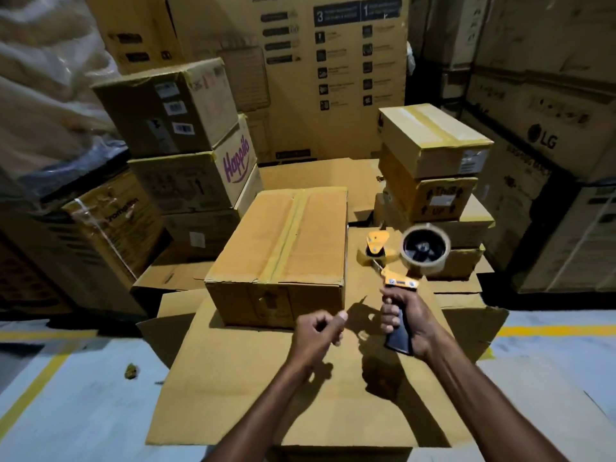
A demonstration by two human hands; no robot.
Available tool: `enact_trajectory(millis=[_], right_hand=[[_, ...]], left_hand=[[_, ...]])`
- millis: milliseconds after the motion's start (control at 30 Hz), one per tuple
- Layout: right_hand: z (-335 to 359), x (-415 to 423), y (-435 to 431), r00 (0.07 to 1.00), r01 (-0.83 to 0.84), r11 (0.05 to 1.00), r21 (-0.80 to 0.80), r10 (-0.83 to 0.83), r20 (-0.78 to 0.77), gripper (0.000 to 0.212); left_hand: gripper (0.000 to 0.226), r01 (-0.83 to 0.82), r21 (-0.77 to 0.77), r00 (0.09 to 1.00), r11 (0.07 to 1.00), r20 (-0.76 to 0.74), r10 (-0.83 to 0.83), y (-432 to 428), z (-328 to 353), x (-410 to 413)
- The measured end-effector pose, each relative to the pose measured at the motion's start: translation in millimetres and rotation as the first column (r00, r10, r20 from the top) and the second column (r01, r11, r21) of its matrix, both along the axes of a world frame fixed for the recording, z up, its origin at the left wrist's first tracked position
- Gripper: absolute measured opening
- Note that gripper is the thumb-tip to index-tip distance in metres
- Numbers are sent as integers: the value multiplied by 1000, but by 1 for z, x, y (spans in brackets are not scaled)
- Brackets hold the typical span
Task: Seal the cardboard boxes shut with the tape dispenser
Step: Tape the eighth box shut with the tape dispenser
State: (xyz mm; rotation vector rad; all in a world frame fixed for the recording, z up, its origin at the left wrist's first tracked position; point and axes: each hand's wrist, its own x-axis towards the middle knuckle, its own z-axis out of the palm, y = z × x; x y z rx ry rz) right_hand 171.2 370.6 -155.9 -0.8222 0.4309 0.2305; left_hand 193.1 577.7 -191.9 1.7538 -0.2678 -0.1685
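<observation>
While the person's right hand (398,323) gripped the dark handle of the yellow-framed tape dispenser with its brown tape roll (400,281), the left hand (318,331) was curled in a loose fist, thumb up. Nothing showed in it, though a clear tape end between the fingers could not be ruled out.

Taking the rectangular brown cardboard box (280,248) as the dial's centre, the dispenser hung in the air at about four o'clock, just beside the box's right near corner and apart from it. Both hands lay at five to six o'clock. The box stood with its flaps down on a flattened brown cardboard sheet (266,395), and a tape strip ran along its top seam from far edge to near edge.

The step in hand appeared to be a pause after the top seam. The next move would call for the dispenser's mouth to be laid flat on an unsealed seam and drawn straight, with the free hand pressing the flaps.

Open sheet lay at six o'clock. A stack of taped brown boxes (433,138) crowded two o'clock, close behind the roll. A taller stack with a purple-lettered box (186,181) stood at ten o'clock. The near edge offered the freest approach.
</observation>
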Motion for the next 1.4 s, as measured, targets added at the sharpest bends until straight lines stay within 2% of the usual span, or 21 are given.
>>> enact_trajectory(millis=[133,267,333,467,500,533,600,700,800,900,967,1067,1100,1200,1300,1400], right_hand=[[55,10,9,993,-76,965,-252,95,64,28],[88,19,44,987,-117,911,-395,152,59,5],[96,29,66,984,-105,885,-453,158,80,9],[106,56,97,970,-75,793,-605,199,142,13],[107,63,100,965,-71,774,-629,212,152,12],[110,69,104,959,-75,763,-643,231,162,10],[112,81,115,944,-99,738,-668,283,172,4],[112,98,130,911,-137,657,-741,377,166,9],[107,114,150,882,-172,589,-790,449,142,14],[101,126,168,858,-184,539,-822,496,132,16],[96,133,175,849,-202,501,-841,518,105,19],[90,139,180,836,-214,441,-872,544,70,17],[89,141,181,833,-216,422,-880,549,59,18],[84,144,182,819,-220,377,-900,573,39,17],[77,144,182,802,-213,333,-918,597,31,12],[74,147,182,803,-216,288,-933,595,-2,11]], left_hand=[[9,-111,-99,978,989,167,126,8,34,36],[54,-128,-123,948,984,277,158,19,65,56],[61,-94,-123,944,988,305,127,29,68,64],[35,-201,-188,892,962,372,259,61,52,72],[30,-243,-249,893,937,321,317,70,48,71],[24,-287,-326,912,901,195,361,80,47,72],[15,-350,-458,936,817,-143,320,103,50,78],[52,-301,-515,883,803,-469,30,132,66,100],[77,-318,-638,714,702,-648,-266,157,78,120],[71,-399,-689,641,605,-681,-353,171,82,132],[53,-455,-684,629,570,-700,-339,178,80,137],[16,-481,-664,654,572,-707,-269,186,76,143],[11,-495,-646,661,581,-714,-231,188,76,145],[17,-508,-574,706,642,-704,-70,198,73,150],[18,-495,-447,770,745,-623,138,207,70,154],[13,-487,-321,808,812,-519,280,214,66,157]])
